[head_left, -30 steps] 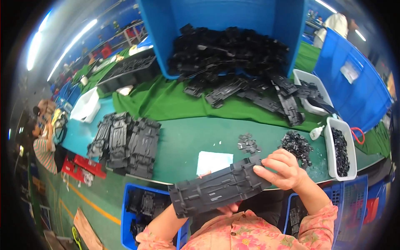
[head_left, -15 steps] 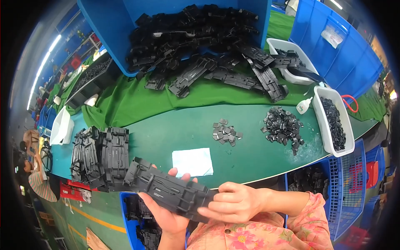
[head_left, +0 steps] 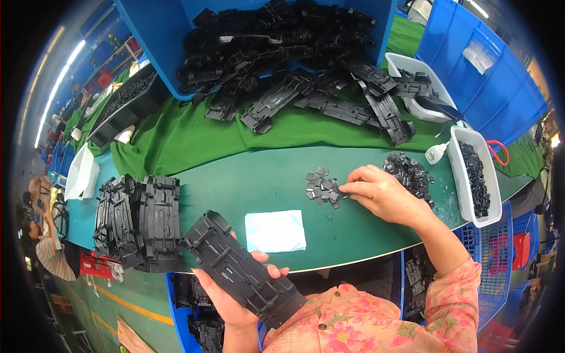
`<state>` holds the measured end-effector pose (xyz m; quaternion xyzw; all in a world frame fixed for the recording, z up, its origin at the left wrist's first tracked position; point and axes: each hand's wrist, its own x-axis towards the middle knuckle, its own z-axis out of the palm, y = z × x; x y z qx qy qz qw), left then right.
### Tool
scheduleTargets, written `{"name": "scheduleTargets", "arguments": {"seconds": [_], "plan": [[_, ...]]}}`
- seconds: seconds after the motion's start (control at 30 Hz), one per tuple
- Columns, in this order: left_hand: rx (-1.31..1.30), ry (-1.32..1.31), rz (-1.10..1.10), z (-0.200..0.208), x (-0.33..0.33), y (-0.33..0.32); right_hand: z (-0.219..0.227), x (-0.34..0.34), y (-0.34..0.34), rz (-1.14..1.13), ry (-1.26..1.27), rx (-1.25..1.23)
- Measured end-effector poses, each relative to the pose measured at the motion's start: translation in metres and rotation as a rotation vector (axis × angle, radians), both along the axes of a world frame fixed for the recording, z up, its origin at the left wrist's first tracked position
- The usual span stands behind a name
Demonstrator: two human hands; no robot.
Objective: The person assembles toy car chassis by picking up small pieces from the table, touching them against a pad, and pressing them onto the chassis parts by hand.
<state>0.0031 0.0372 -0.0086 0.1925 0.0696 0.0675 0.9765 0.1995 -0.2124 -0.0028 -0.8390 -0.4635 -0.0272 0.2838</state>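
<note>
Right hand (head_left: 385, 197): moved off the long black part (head_left: 244, 273), now at the right edge of the smaller pile of flat black pieces (head_left: 321, 186), fingertips drawn close. Long black part: now in left hand (head_left: 228, 304) alone, sloping more steeply down rightward.

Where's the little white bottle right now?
In the head view, the white bottle is toward the right, between the larger pile of small black pieces and the nearer white tray.
</note>
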Motion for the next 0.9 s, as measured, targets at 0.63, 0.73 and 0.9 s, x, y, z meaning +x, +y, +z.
{"name": "scheduleTargets", "arguments": {"seconds": [0.63, 0.73, 0.9], "plan": [[0.012, 0.109, 0.033, -0.001, -0.004, 0.002, -0.008, 0.008, 0.014, -0.130, 0.117, 0.072], [0.027, 0.110, 0.032, 0.000, -0.006, 0.005, 0.004, 0.004, 0.016, -0.256, 0.499, 0.110], [-0.025, 0.032, 0.030, -0.004, -0.010, 0.009, 0.012, -0.006, 0.022, -0.286, 1.018, 0.258]]}}
